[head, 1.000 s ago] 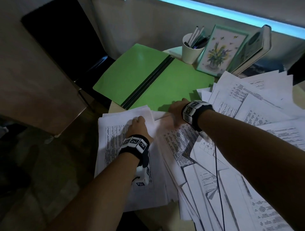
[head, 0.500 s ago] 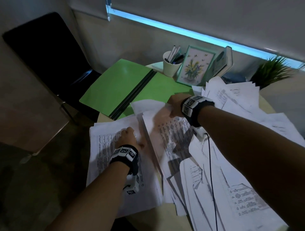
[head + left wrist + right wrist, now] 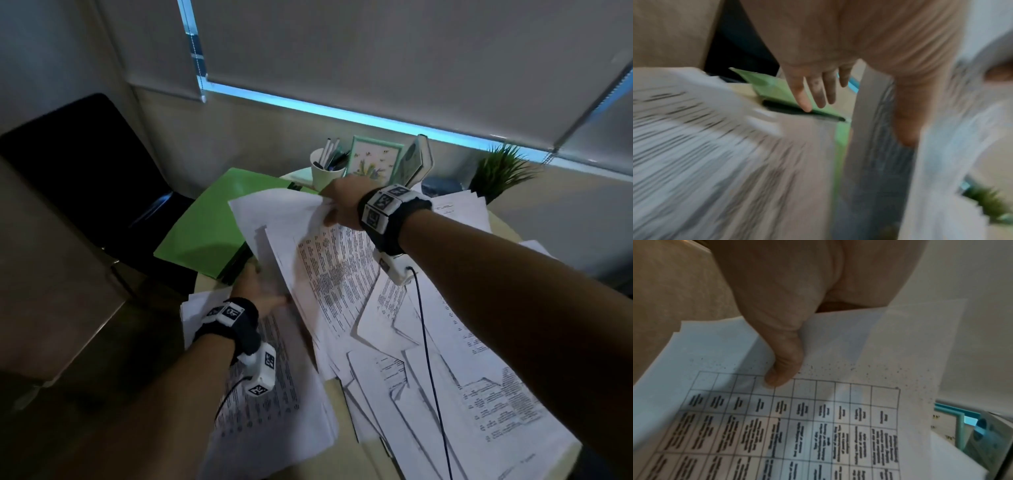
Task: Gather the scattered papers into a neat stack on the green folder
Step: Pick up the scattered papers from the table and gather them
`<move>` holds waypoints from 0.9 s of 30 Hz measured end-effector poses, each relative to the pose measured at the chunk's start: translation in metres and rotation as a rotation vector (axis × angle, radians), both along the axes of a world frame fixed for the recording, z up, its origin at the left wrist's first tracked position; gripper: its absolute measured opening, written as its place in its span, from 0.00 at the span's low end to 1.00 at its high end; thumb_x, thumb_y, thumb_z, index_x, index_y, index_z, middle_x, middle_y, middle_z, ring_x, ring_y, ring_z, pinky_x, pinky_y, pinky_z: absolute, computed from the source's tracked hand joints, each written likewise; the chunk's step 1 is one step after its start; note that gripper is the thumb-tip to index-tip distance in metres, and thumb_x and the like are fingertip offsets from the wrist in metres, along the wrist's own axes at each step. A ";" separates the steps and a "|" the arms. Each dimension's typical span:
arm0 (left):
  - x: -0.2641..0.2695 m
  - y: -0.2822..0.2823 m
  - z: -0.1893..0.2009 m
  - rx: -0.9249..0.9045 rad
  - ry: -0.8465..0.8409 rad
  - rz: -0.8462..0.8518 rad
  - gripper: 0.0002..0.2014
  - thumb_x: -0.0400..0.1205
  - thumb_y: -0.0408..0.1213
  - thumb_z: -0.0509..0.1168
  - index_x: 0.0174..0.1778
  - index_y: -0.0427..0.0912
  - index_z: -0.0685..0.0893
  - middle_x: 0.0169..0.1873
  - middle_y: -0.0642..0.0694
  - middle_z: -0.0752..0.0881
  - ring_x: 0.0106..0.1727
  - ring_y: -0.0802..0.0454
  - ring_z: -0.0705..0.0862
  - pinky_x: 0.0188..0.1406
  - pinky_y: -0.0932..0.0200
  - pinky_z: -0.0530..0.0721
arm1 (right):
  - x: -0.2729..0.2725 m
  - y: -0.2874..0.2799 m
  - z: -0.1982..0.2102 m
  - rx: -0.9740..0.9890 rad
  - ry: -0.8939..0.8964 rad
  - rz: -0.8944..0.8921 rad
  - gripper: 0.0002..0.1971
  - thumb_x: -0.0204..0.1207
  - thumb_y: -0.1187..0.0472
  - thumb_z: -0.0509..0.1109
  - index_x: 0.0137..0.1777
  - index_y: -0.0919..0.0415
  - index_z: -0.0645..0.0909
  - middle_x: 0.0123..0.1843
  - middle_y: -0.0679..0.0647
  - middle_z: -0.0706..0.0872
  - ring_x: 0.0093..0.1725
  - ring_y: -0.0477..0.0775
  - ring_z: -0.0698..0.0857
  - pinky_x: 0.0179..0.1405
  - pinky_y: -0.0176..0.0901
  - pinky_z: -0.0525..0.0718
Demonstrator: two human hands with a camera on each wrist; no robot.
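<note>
Right hand (image 3: 340,202), its grip clamped on a sheaf (image 3: 325,270) now raised off the surface toward the folder (image 3: 205,233); left hand (image 3: 255,286), fingers apparently apart, steadies beneath.

Head view looks down; wrist views close over papers (image 3: 342,274).

No legible words anywhere. The lifted sheet (image 3: 818,426) carries a printed table grid with dark text blocks in its cells, too blurred to read. The loose papers (image 3: 479,394) on the table show print lines, also unreadable. The wrist bands (image 3: 383,205) bear black-and-white square marker codes, patterns only, no letters or numbers.
</note>
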State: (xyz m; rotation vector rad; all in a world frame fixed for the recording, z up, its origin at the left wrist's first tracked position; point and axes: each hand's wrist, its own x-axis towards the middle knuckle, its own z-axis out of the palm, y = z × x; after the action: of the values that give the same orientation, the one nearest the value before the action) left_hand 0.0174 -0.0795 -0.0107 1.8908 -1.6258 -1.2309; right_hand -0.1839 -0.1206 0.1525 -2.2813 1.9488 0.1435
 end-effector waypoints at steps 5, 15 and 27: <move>-0.003 -0.027 0.056 -0.059 0.290 0.056 0.45 0.67 0.40 0.80 0.77 0.32 0.67 0.73 0.36 0.74 0.73 0.37 0.73 0.69 0.40 0.75 | 0.007 -0.006 0.035 -0.094 -0.009 -0.048 0.18 0.72 0.50 0.77 0.60 0.54 0.83 0.56 0.57 0.88 0.57 0.62 0.86 0.55 0.49 0.82; -0.028 -0.044 0.149 -0.416 0.700 0.058 0.34 0.64 0.48 0.80 0.64 0.39 0.79 0.59 0.44 0.87 0.59 0.47 0.86 0.58 0.50 0.86 | -0.019 -0.009 0.109 -0.267 -0.117 -0.190 0.20 0.71 0.52 0.76 0.62 0.56 0.83 0.56 0.57 0.88 0.55 0.61 0.86 0.48 0.42 0.78; -0.101 -0.021 0.176 -0.509 0.487 -0.091 0.16 0.75 0.33 0.75 0.59 0.40 0.84 0.50 0.50 0.87 0.50 0.53 0.85 0.51 0.62 0.81 | -0.097 0.038 0.139 -0.325 -0.148 -0.337 0.28 0.62 0.50 0.83 0.61 0.55 0.81 0.56 0.54 0.85 0.52 0.57 0.82 0.46 0.42 0.74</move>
State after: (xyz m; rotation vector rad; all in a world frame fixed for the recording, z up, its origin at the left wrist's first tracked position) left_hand -0.0835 -0.1004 0.1648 1.1189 -1.5678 -1.0674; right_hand -0.2808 -0.0822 0.2917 -2.0146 2.3771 -0.3920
